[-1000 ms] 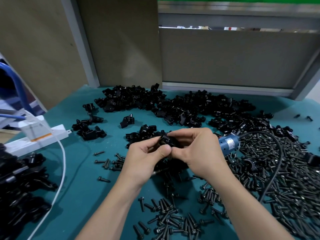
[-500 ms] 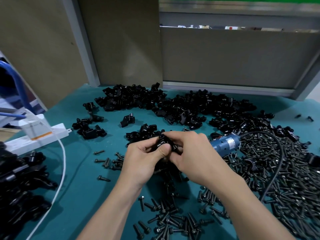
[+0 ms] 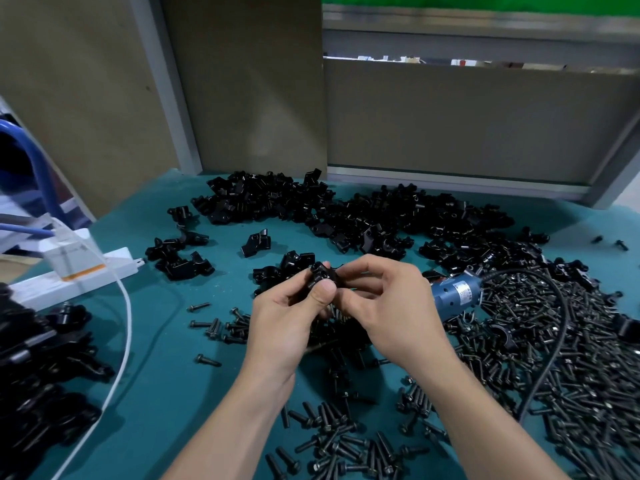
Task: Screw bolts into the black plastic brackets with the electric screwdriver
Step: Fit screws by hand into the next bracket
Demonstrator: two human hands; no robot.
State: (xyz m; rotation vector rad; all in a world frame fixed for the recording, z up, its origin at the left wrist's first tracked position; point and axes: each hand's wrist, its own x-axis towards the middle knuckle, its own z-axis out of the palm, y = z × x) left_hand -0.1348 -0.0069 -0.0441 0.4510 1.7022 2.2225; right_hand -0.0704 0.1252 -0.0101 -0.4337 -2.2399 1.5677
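Note:
Both hands hold one small black plastic bracket (image 3: 322, 273) above the teal table (image 3: 166, 341). My left hand (image 3: 284, 323) grips it from the left, thumb pressed on its front. Fingertips of my right hand (image 3: 388, 306) pinch its right side. The fingers hide whether a bolt sits in it. The blue electric screwdriver (image 3: 457, 295) lies on the bolts just behind my right hand, and neither hand holds it. Its black cord (image 3: 562, 327) curves away over the bolt heap.
Loose black brackets (image 3: 363, 216) are heaped across the back of the table. A dense pile of black bolts (image 3: 571, 358) covers the right side, and more bolts (image 3: 339, 445) lie near the front. At left are a white power strip (image 3: 69, 277), a white cable (image 3: 126, 327) and more black parts (image 3: 38, 375).
My right hand slid a little left against the bracket, uncovering more of the screwdriver. Both hands keep hold of the bracket, and the screwdriver has not moved.

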